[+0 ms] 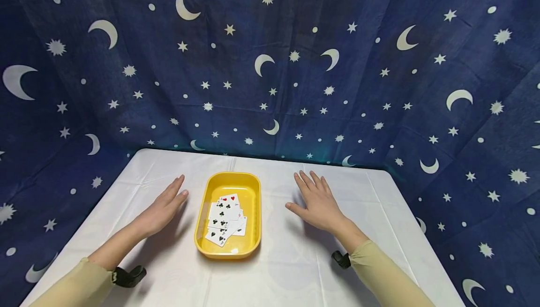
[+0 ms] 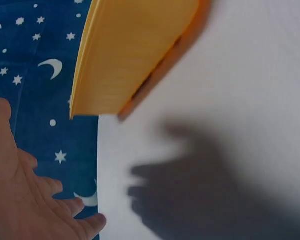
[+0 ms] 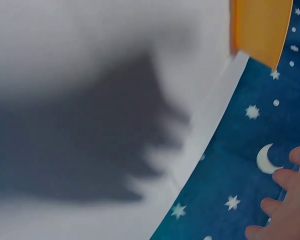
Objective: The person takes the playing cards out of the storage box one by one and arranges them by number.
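Note:
A yellow tray (image 1: 256,194) with raised walls stands on the white table, left of the middle in the head view. Several playing cards (image 1: 223,213) lie face up in a loose, overlapping heap inside it, clubs, spades and hearts among them. To the left of the tray my left hand (image 1: 159,211) hovers above the table, fingers straight, holding nothing. On the other side, farther from the tray, my right hand (image 1: 318,204) is spread with nothing in it. Both wrist views show the tray's outer wall (image 2: 135,55) and the hands' shadows on the cloth.
A white cloth (image 1: 287,269) covers the table, whose far edge meets a dark blue curtain (image 1: 270,63) printed with moons and stars. The curtain also hangs along both sides. Black wrist-worn devices (image 1: 130,276) sit under the beige sleeves (image 1: 386,274).

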The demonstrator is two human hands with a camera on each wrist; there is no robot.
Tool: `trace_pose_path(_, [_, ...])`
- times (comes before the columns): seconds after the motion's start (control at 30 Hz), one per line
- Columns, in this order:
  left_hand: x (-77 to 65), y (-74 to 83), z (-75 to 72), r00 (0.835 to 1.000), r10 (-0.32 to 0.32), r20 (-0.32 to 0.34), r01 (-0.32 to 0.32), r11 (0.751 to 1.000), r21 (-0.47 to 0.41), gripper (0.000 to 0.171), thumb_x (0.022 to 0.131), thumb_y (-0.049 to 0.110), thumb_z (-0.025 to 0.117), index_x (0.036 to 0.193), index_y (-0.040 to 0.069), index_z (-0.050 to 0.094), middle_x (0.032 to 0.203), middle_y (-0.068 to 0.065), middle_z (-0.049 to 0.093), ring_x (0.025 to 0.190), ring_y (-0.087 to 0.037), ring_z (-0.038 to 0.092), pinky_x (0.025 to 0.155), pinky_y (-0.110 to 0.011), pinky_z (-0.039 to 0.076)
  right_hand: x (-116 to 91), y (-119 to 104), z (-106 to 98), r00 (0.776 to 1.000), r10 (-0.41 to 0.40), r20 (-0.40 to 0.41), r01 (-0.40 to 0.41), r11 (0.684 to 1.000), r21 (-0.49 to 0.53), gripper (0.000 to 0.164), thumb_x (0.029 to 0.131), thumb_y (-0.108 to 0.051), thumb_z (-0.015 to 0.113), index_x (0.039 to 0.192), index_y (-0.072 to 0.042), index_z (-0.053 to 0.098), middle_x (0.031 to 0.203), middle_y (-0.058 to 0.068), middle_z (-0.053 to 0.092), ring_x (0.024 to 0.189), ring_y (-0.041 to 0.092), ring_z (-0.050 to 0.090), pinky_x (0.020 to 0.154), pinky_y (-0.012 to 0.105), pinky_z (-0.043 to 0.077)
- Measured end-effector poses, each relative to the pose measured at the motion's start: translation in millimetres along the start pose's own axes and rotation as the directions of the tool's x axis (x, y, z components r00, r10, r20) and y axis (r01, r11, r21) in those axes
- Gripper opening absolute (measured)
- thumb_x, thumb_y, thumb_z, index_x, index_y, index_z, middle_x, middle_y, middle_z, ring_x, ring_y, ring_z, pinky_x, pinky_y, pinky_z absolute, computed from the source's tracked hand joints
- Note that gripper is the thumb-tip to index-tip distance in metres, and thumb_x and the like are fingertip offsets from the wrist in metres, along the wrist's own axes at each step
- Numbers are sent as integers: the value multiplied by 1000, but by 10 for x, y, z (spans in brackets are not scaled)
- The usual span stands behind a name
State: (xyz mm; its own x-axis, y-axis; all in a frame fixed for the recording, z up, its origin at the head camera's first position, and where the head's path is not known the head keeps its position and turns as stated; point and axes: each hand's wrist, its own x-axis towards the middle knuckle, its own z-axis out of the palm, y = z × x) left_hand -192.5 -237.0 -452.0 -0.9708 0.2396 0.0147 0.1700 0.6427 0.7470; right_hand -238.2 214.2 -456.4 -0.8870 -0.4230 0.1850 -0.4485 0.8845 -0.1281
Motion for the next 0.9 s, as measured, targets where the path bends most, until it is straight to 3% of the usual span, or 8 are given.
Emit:
trace_pose_path(0.13, [27,49,54,998,-40,42,43,996,-83,77,110,50,30,164,3,4,168,-27,2,152,-49,-1,117,-70,2,126,-151,3,999,-32,29,32,999,-4,97,93,-80,38,165,-18,20,170,6,20,156,33,8,123,59,6])
trace_pose_path(0.33, [68,114,124,989,-113,99,129,974,-183,80,108,57,28,165,7,2,169,-23,2,154,-45,1,120,-65,5,291,-404,-26,994,-88,70,88,996,8,96,93,-78,42,166,-19,17,170,5,18,156,33,8,123,58,6])
trace_pose_path(0.6, [99,154,226,974,-166,153,210,912,-352,82,106,61,31,166,12,2,169,-24,5,150,-45,22,114,-57,36,457,-714,-40,982,-147,119,144,989,37,97,92,-76,46,166,-22,15,171,1,16,157,30,7,124,55,6])
trace_pose_path(0.73, [106,150,291,964,-215,157,259,893,-367,83,104,63,36,167,17,6,167,-24,16,147,-42,32,108,-50,46,532,-850,-26,971,-191,147,186,981,49,98,92,-74,49,166,-20,16,170,1,18,157,29,5,124,52,2])
trace_pose_path(0.9, [122,111,358,959,-228,169,276,885,-374,77,107,56,38,167,19,7,166,-23,19,145,-40,36,110,-53,42,627,-1008,-8,951,-250,181,247,968,40,101,91,-74,51,165,-14,18,169,3,22,157,28,7,125,48,3])
